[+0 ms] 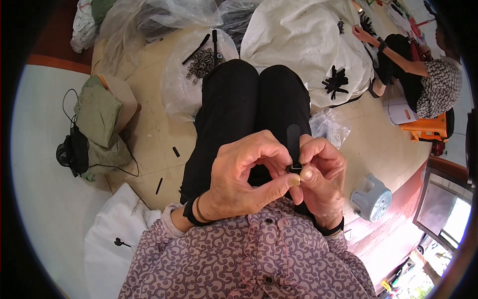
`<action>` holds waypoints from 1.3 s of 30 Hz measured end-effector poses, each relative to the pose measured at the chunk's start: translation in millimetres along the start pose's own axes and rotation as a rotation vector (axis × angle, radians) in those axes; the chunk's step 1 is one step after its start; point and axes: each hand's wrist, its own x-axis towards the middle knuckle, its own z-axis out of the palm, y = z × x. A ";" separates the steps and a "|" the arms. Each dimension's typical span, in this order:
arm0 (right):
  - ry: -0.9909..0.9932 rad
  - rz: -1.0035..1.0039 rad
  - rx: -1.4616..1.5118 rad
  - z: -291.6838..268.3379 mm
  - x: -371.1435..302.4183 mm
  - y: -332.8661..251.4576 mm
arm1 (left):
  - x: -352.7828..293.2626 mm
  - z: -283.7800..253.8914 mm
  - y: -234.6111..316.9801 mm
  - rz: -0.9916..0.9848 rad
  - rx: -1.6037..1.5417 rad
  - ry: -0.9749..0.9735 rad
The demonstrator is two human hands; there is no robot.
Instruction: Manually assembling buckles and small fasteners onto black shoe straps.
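Above my lap, both hands meet at a short black strap [294, 138] with a rounded end that points away from me. A small metal buckle [297, 167] sits at its near end, partly covered by fingertips. My left hand [249, 172] pinches the buckle end from the left, thumb and index finger closed on it. From the right, the thumb and fingers of my right hand [323, 174] are closed on the same end. Past my knees, a pile of metal buckles [201, 64] lies on a clear plastic bag [174, 82], with black straps [196, 48] beside it.
A white sack [284, 35] spreads ahead, bearing a bunch of black straps [336, 82]. A co-worker [438, 84] sits at the far right. A grey-blue stool [372, 198] stands at right; a green bag [97, 112] is at left. Black strips [159, 186] lie on the floor.
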 end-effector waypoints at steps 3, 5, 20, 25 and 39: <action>-0.002 -0.003 -0.013 -0.5 -1.2 2.6 | -1.4 -0.6 -1.1 -0.002 0.012 0.001; -0.010 -0.019 -0.032 -0.2 -2.9 2.9 | -3.2 -1.0 -0.9 0.001 -0.001 -0.002; -0.028 0.444 -0.290 -4.8 6.5 -36.0 | 3.2 -8.4 12.9 0.132 0.304 -0.155; -0.186 0.689 -0.330 -20.8 7.6 -24.6 | -1.1 -23.0 11.1 -0.106 0.322 -0.396; -0.146 0.500 -0.293 -39.1 -37.7 12.0 | -4.3 -3.7 28.8 -0.262 0.308 -0.496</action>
